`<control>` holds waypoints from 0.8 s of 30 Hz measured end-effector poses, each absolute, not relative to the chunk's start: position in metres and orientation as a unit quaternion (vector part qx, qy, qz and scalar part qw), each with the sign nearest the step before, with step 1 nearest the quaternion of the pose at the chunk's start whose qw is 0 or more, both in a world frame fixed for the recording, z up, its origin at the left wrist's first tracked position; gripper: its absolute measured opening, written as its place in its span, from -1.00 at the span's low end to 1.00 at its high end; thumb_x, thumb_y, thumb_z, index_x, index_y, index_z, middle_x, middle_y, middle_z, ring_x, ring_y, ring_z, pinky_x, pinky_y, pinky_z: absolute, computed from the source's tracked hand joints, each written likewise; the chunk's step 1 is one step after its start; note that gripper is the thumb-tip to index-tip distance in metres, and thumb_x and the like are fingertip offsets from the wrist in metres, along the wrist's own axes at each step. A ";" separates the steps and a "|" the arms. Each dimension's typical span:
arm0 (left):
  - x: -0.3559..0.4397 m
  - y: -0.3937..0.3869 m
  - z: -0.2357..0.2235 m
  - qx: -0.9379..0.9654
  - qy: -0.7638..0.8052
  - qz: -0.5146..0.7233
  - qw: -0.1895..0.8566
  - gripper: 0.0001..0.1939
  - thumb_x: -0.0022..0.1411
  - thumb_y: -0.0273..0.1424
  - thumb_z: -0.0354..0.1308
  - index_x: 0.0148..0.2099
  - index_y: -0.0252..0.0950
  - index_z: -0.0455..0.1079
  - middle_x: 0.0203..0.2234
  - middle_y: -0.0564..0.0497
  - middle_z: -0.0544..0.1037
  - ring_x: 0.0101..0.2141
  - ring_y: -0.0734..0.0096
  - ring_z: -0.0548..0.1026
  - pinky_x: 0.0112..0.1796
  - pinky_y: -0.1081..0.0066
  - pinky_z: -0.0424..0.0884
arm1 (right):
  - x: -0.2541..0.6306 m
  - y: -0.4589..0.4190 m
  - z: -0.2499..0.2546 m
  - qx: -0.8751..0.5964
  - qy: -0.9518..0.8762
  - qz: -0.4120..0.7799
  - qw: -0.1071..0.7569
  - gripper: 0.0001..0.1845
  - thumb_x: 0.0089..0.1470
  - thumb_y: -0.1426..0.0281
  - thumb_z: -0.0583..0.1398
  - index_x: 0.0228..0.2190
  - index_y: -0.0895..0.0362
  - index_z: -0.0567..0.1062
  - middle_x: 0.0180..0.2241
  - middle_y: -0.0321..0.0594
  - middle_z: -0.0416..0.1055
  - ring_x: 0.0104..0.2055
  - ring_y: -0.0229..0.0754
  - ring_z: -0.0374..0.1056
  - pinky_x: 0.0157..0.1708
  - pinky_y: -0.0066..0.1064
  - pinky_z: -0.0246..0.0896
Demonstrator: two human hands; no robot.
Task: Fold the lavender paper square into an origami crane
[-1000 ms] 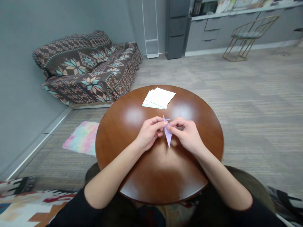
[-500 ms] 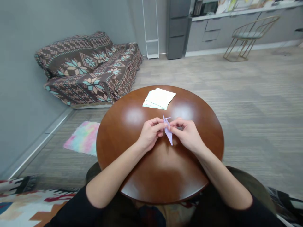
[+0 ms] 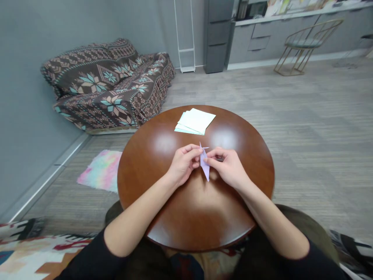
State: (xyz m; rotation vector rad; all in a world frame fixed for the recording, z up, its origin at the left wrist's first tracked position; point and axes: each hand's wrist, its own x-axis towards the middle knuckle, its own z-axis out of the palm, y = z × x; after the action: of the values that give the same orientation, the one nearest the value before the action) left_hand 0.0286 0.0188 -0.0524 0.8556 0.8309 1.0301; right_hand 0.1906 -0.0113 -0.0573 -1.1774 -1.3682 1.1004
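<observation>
A folded lilac paper crane [image 3: 205, 168] is held up between both hands over the round table, one long point hanging down toward me and thin points sticking up at the far end. My left hand [image 3: 186, 161] pinches its left side near the top, thumb and forefinger closed on the paper. From the right, my right hand [image 3: 225, 163] grips the crane's other side between thumb and fingers. Parts of the folds are covered by the fingertips. Beyond the hands lies a fanned stack of pale square paper sheets [image 3: 196, 120].
The round brown wooden table [image 3: 201, 221] stands close in front of my lap. Behind it to the left is a sofa [image 3: 116, 89] under a patterned cover, with a pastel fluffy rug [image 3: 100, 171] on the floor. A gold-framed chair [image 3: 305, 43] stands by the kitchen counter.
The lilac crane has turned slightly, its lower point swinging a little left and more upright. My right fingers have shifted slightly lower along its side; the left hand keeps its pinch.
</observation>
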 end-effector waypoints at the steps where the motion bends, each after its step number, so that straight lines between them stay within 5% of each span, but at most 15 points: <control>1: 0.029 0.019 -0.053 0.401 0.378 0.460 0.696 -0.76 -0.03 -0.37 0.46 -0.41 -0.37 0.49 -0.64 0.12 0.34 -0.59 0.64 0.24 -0.60 0.59 0.07 | 0.191 -0.011 -0.057 -0.485 -0.555 0.458 0.497 -0.85 -0.02 0.31 0.35 -0.47 0.15 0.63 -0.44 -0.23 0.51 -0.39 -0.17 0.38 -0.31 -0.30 0.27; 9: 0.021 0.021 -0.057 0.566 0.421 0.422 0.570 -0.75 0.13 -0.24 0.38 -0.35 -0.33 0.49 -0.55 0.06 0.47 -0.62 0.58 0.28 -0.55 0.49 0.16 | 0.195 -0.008 -0.057 -0.500 -0.563 0.420 0.506 -0.82 0.03 0.27 0.34 -0.47 0.13 0.61 -0.43 -0.19 0.55 -0.38 -0.14 0.40 -0.30 -0.28 0.27; 16: 0.018 0.022 -0.053 0.722 0.438 0.407 0.348 -0.88 0.21 -0.47 0.23 -0.40 -0.28 0.49 -0.42 0.00 0.54 -0.34 0.36 0.48 -0.25 0.40 0.33 | 0.196 -0.009 -0.056 -0.492 -0.686 0.293 0.449 -0.84 0.14 0.39 0.26 -0.49 0.09 0.55 -0.43 -0.24 0.44 -0.38 -0.16 0.37 -0.28 -0.26 0.23; 24: 0.017 0.023 -0.055 0.681 0.432 0.409 0.427 -0.86 0.23 -0.32 0.27 -0.33 -0.28 0.50 -0.38 -0.02 0.55 -0.40 0.37 0.46 -0.38 0.43 0.34 | 0.202 -0.007 -0.054 -0.505 -0.633 0.333 0.482 -0.84 0.09 0.38 0.31 -0.51 0.10 0.57 -0.43 -0.22 0.49 -0.33 -0.13 0.38 -0.25 -0.27 0.23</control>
State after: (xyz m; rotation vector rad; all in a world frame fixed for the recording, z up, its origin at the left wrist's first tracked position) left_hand 0.0174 0.0232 -0.0545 1.7019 1.0780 1.0214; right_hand 0.2018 -0.0071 -0.0540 -1.2316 -1.5432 0.8128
